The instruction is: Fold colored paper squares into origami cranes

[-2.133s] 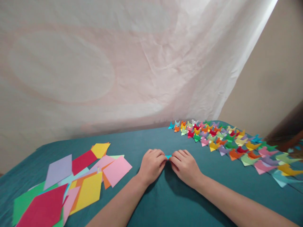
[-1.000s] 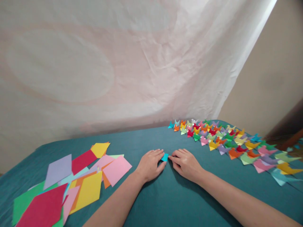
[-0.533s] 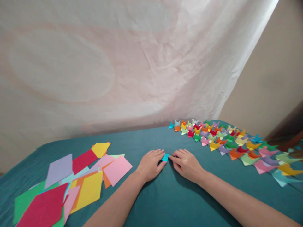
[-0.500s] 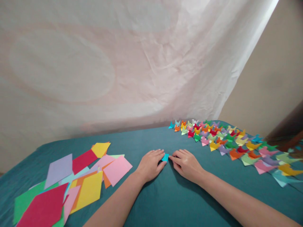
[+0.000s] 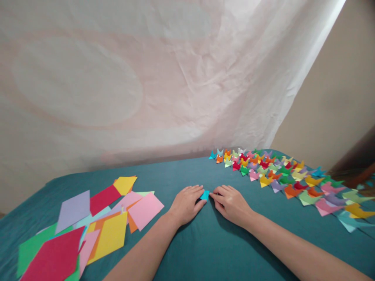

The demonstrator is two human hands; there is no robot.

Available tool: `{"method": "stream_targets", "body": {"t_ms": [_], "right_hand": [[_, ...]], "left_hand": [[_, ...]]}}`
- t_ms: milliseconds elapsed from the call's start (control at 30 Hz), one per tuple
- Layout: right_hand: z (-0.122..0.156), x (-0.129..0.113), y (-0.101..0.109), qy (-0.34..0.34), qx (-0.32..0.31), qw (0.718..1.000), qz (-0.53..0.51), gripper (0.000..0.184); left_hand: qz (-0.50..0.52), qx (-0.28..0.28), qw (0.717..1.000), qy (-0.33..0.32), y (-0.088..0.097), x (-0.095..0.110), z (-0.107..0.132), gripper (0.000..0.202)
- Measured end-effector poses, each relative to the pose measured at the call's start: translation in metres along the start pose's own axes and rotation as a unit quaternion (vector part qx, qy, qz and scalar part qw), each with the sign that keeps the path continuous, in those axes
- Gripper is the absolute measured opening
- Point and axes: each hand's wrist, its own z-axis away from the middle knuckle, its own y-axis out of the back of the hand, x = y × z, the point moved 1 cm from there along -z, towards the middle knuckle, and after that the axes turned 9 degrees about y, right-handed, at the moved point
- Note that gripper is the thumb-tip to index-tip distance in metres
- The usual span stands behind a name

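Note:
A small folded piece of bright blue paper (image 5: 205,195) lies on the table between my two hands. My left hand (image 5: 187,205) rests palm down with its fingers and thumb on the paper's left part, holding it against the cloth and hiding some of it. From the right, my right hand (image 5: 230,205) comes in with its fingers bent and drawn together. The index fingertip is right at the paper's right edge; whether the fingers pinch a corner of it does not show.
Loose paper sheets in red, yellow, pink, green and lilac (image 5: 73,212) overlap on the left. Rows of small folded paper birds (image 5: 265,180) stand on the right. A dark green cloth (image 5: 190,253) covers the table, and a pale curtain (image 5: 164,89) hangs behind it.

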Motion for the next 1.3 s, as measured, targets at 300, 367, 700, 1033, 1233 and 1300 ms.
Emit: {"method": "stream_targets", "body": {"t_ms": [300, 367, 700, 1033, 1233, 1300], "right_hand": [[-0.0001, 0.0005, -0.0013, -0.001, -0.005, 1.0, 0.005, 0.024], [0.0, 0.0006, -0.0017, -0.001, -0.006, 1.0, 0.007, 0.024], [-0.0024, -0.0014, 0.0006, 0.001, -0.01, 1.0, 0.007, 0.024], [-0.0031, -0.0034, -0.0002, 0.027, 0.016, 0.999, -0.016, 0.02], [-0.0033, -0.0027, -0.0018, 0.014, 0.011, 0.999, -0.044, 0.023], [-0.0033, -0.0027, -0.0022, 0.008, 0.003, 0.999, -0.05, 0.024]], "left_hand": [[-0.006, -0.002, 1.0, 0.002, 0.0014, 0.0008, -0.0006, 0.04], [-0.008, -0.005, 1.0, 0.003, 0.0018, 0.0016, -0.0004, 0.039], [0.015, 0.009, 1.0, 0.001, -0.0011, -0.0019, -0.0005, 0.039], [0.048, 0.012, 0.999, 0.017, -0.0023, -0.0044, -0.0026, 0.043], [0.072, 0.026, 0.997, 0.017, -0.0034, -0.0051, -0.0021, 0.043], [0.081, 0.033, 0.996, 0.02, -0.0035, -0.005, -0.002, 0.045]]}}
